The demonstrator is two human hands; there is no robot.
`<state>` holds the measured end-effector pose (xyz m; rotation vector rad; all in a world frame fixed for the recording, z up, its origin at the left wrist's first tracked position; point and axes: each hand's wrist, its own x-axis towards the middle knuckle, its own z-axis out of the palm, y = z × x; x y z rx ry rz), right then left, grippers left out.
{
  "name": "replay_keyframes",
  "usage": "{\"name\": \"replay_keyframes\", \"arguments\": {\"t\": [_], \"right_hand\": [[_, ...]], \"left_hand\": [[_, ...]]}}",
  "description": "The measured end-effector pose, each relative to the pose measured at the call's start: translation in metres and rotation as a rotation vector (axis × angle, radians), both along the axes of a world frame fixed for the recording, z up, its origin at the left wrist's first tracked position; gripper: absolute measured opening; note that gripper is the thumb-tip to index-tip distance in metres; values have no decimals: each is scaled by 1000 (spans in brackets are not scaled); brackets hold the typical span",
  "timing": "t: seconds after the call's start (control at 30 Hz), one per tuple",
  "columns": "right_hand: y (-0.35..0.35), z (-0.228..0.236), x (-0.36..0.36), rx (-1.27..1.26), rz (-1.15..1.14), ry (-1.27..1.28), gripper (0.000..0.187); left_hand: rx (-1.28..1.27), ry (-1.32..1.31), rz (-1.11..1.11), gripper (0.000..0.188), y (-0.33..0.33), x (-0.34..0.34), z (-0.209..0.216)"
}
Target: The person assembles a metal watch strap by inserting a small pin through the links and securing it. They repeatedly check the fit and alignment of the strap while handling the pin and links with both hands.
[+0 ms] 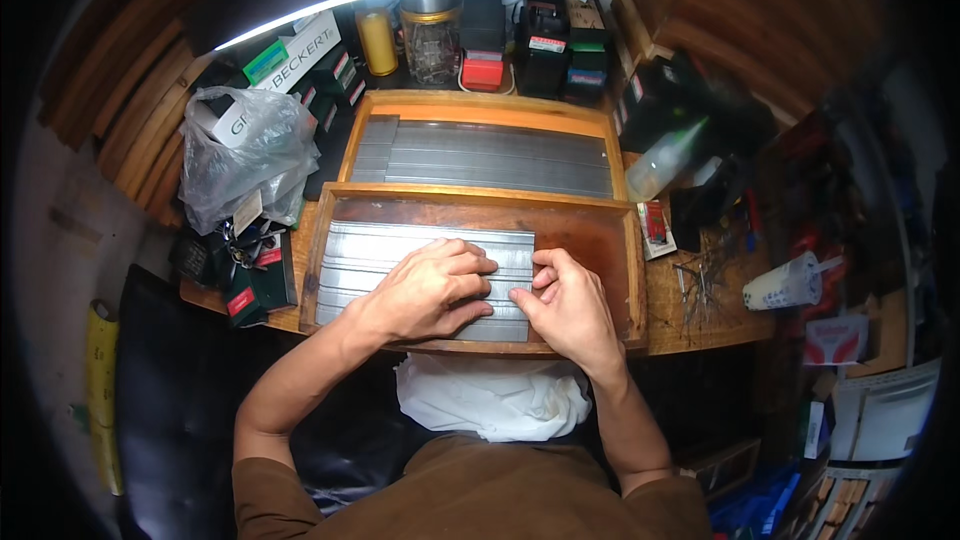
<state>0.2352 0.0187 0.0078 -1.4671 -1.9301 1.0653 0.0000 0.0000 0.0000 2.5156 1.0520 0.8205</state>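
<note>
A shallow wooden tray (pixel 632 270) lies before me. Its left and middle part holds a silvery sheet of thin metal strips (pixel 365 258) packed closely side by side, with darker lines running across; they look like needles, but single ones are too fine to make out. My left hand (pixel 440 285) rests on this sheet, palm down, fingers slightly bent and holding nothing. At the sheet's right edge is my right hand (pixel 570 305), its thumb on the strips and its index finger apart from the thumb by the edge. The other right fingers curl inward, partly hidden.
Behind stands a second wooden tray (pixel 480 107) with grey metal strips (pixel 500 157). A plastic bag (pixel 245 165) and dark boxes (pixel 262 290) crowd the left. Rightward are a spray bottle (pixel 660 162), loose thin metal pieces (pixel 705 285) and a drink cup (pixel 785 283). White cloth (pixel 495 400) hangs below.
</note>
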Motion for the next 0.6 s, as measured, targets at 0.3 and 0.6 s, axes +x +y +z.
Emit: {"name": "replay_keyframes", "arguments": {"t": [0.3,0.6], "right_hand": [[-2,1,0,98,25,-56,53],[3,2,-1,75,43,-73,52]], "left_hand": [[14,14,-10,23,2,5,-2],[25,83,-20,30,0,1,-5]]}}
